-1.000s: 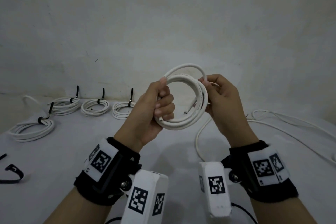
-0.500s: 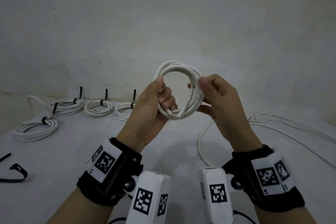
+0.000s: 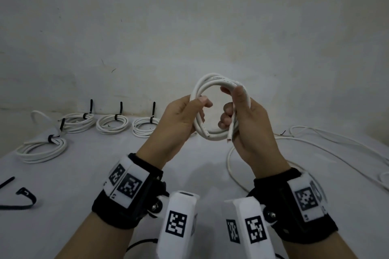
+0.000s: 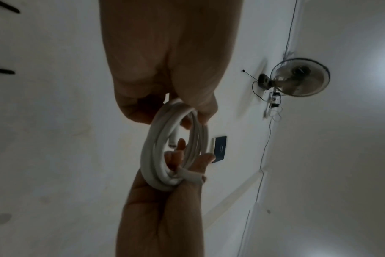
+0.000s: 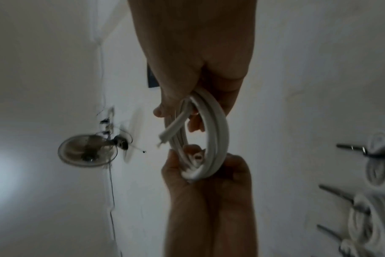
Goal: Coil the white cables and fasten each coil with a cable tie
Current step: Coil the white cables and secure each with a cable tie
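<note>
I hold a small coil of white cable [image 3: 212,79] upright in the air in front of me, above the grey table [image 3: 88,174]. My left hand [image 3: 182,119] grips the coil's left side, fingers curled round the strands. My right hand [image 3: 247,126] grips the right side, thumb on top. One cut cable end [image 3: 230,135] sticks down beside my right palm, and another end lies by my left fingers. The left wrist view shows the coil [image 4: 152,149] between both hands, as does the right wrist view of the coil [image 5: 219,132]. No tie is on this coil.
Several tied coils lie in a row at the back left of the table, such as one [image 3: 43,149] and another [image 3: 112,124], each with a black tie sticking up. Loose black cable ties [image 3: 20,201] lie at the front left. Uncoiled white cables [image 3: 320,146] trail across the right side.
The last loose loop has been drawn into the coil. The coil has turned more face-on to me, my right hand has regripped its right side, and a cut end now points down.
</note>
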Demonstrator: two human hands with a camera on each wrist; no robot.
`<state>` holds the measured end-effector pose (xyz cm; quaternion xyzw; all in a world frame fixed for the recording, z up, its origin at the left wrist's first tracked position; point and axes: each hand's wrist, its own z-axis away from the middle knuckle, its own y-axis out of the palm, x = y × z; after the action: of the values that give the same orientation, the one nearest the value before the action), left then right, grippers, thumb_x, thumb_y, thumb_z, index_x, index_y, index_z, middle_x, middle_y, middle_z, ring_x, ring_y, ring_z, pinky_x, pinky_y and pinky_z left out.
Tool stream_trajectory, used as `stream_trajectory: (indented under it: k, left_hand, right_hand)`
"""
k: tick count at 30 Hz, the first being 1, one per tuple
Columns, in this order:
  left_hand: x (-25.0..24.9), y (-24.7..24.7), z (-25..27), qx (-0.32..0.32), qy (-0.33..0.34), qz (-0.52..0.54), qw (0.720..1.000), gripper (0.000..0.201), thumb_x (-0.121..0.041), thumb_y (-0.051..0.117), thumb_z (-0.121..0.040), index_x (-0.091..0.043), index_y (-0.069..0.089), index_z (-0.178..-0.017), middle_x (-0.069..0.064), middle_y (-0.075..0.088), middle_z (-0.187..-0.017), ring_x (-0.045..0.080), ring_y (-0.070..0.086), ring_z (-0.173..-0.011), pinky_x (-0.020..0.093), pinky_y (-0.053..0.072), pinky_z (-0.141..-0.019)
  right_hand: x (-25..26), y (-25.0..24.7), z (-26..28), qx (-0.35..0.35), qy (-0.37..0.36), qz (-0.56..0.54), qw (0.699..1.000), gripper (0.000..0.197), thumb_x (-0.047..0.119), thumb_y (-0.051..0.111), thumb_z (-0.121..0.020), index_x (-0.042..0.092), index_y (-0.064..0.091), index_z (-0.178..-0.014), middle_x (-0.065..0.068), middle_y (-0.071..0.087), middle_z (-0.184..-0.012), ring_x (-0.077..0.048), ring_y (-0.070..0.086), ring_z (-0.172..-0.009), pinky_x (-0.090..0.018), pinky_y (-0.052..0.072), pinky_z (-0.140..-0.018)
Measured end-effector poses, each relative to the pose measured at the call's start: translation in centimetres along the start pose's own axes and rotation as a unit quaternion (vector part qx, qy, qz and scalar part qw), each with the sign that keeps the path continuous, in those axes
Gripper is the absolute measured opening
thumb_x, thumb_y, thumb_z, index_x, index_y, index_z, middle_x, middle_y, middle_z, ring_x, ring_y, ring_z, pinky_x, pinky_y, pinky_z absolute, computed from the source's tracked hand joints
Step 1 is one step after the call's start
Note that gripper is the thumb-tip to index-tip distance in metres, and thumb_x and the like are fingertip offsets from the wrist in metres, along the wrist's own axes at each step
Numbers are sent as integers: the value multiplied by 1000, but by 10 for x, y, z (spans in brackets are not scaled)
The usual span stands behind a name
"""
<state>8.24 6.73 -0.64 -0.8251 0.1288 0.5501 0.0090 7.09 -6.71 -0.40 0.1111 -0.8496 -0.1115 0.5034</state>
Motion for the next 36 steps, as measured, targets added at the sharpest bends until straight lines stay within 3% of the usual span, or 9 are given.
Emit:
stream_trajectory:
  k: [5,8,12,16,21,26,28,31,36]
  left_hand:
    - [-12,-8,7,101,-49,-100,989,17,-21,53,-93,-11,65,-101,0,58,-65,11,59,-64,24,56,-72]
    - [-19,-19,14,109,-30,-168,979,34,-25,56,-91,-15,49,-123,2,65,-72,10,67,-71,27,57,-79]
    - [-26,-27,35,60,27,-202,977,19,-26,42,-98,-19,52,-113,-2,63,-69,4,64,-65,21,55,-69]
    - [-31,-51,57,-30,35,-235,971,30,-28,35,-101,-9,53,-115,-7,57,-71,1,55,-56,19,47,-61]
    - [-39,-90,91,-68,-19,-272,960,23,-32,35,-101,-16,51,-100,-3,54,-80,11,56,-67,32,51,-73]
    - [-41,-119,122,-17,-109,-285,952,38,-35,37,-99,-7,49,-121,-2,54,-87,14,59,-82,33,52,-87]
    - [-45,-135,129,-16,-148,-331,932,36,-41,34,-99,-15,53,-116,-3,58,-93,14,59,-89,31,48,-91]
    - [-52,-175,130,-95,-200,-405,887,42,-42,35,-99,-12,56,-119,5,60,-103,16,60,-90,17,46,-73]
    - [-39,-263,126,-156,-340,-617,692,27,-18,48,-97,1,59,-113,18,57,-118,29,55,-110,34,41,-91]
  right_hand:
    - [-3,4,15,-52,51,-50,996,52,50,52,-81,6,62,-107,3,30,-53,-8,31,-43,-21,30,-44]
    - [-8,14,22,-92,50,-17,994,50,54,55,-80,6,64,-94,3,29,-48,-10,28,-41,-24,27,-43]
    - [-10,34,25,-91,80,-24,992,42,47,55,-90,6,56,-80,2,32,-48,-11,29,-38,-23,27,-40]
    - [-19,66,26,-29,143,-71,987,43,48,53,-91,11,47,-70,1,29,-51,-11,24,-39,-22,23,-39]
    - [-41,105,42,33,243,-114,963,44,51,52,-91,15,40,-67,3,23,-48,-9,21,-36,-19,20,-36]
    - [-63,117,62,58,268,-89,957,43,48,55,-90,14,41,-66,1,22,-50,-9,21,-34,-18,19,-37]
    - [-68,119,67,59,279,-81,955,43,49,56,-89,14,42,-66,1,23,-50,-8,22,-34,-18,20,-36]
    - [-70,116,68,59,286,-74,954,43,50,56,-88,15,42,-66,3,23,-49,-8,22,-33,-17,21,-35]
    - [-68,112,64,62,280,-79,955,42,49,52,-90,15,42,-68,4,23,-48,-7,21,-32,-17,21,-34]
